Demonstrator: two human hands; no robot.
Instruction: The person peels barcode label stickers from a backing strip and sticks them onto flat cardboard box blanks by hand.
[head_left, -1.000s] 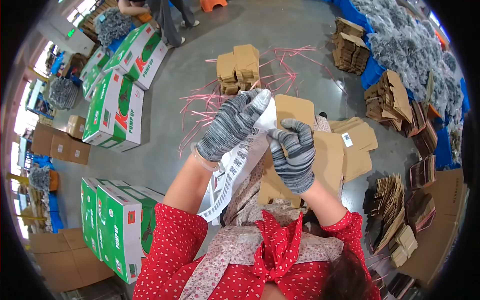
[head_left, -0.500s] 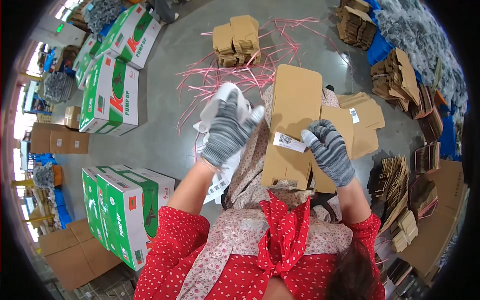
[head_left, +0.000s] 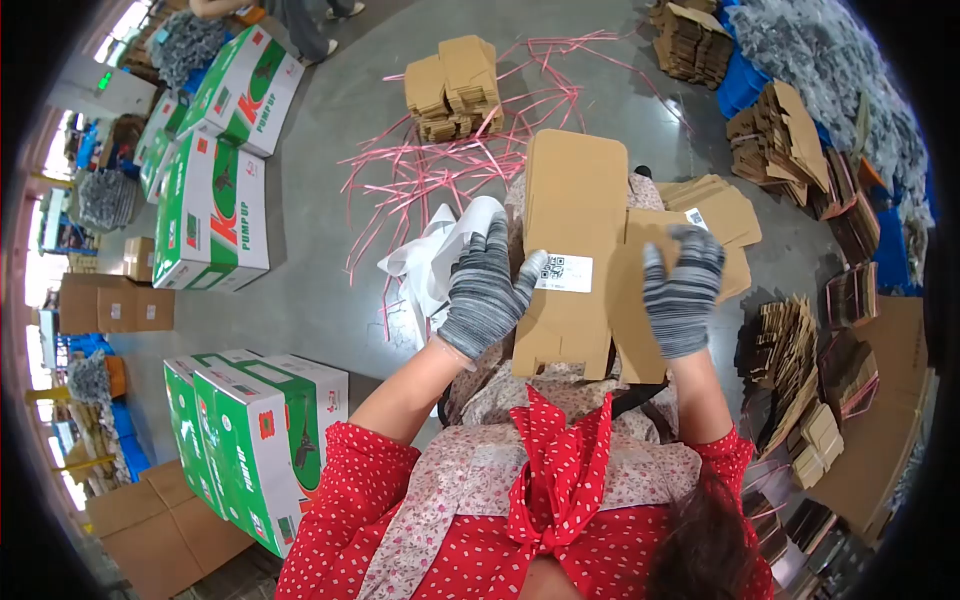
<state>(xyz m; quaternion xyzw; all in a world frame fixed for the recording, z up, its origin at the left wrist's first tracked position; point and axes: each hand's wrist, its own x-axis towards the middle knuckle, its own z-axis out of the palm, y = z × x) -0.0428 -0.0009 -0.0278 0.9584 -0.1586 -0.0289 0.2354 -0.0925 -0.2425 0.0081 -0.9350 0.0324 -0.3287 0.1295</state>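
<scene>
A flat brown cardboard box blank (head_left: 575, 190) lies over my lap, with a white QR-code label (head_left: 567, 273) on its face. My left hand (head_left: 488, 290), in a grey striped glove, has its thumb at the label's left edge. Its fingers rest against a crumpled white label strip (head_left: 432, 255), which hangs down on the left and seems gripped against the palm. My right hand (head_left: 686, 292), gloved alike and slightly blurred, is over another blank (head_left: 640, 340) to the right, thumb and fingers apart. Beyond it lie more blanks (head_left: 735, 215), one bearing a label.
Pink strapping (head_left: 440, 175) litters the floor ahead, beside a stack of folded cardboard (head_left: 455, 90). Green-and-white cartons (head_left: 215, 210) stand on the left. Cardboard bundles (head_left: 785, 150) and a heap of grey plastic-wrapped items (head_left: 820, 70) line the right. A person's legs (head_left: 310, 25) show at the top.
My left hand moved right and down to the box blank, bringing the strip along. My right hand left the label, moving right with fingers spreading. The label now lies straighter and flat.
</scene>
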